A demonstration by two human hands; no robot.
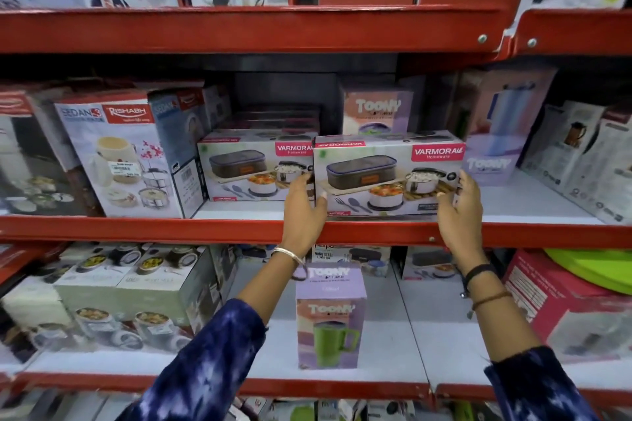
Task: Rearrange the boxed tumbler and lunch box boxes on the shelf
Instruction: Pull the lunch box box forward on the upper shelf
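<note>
Hands: left hand and right hand grasp ends of Varmora lunch box box | place: front edge of middle shelf | advice: I slide it level, flush beside its twin box, clear of Toony tumbler box.

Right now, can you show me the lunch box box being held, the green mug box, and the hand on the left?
Held lunch box box (383,178): head view, front face.
Green mug box (330,328): head view, front face.
Left hand (304,212): head view, back of hand.

One head-worn wide-angle view faces the red shelf rack straight on. It sits close, angled slightly downward across three tiers.
</note>
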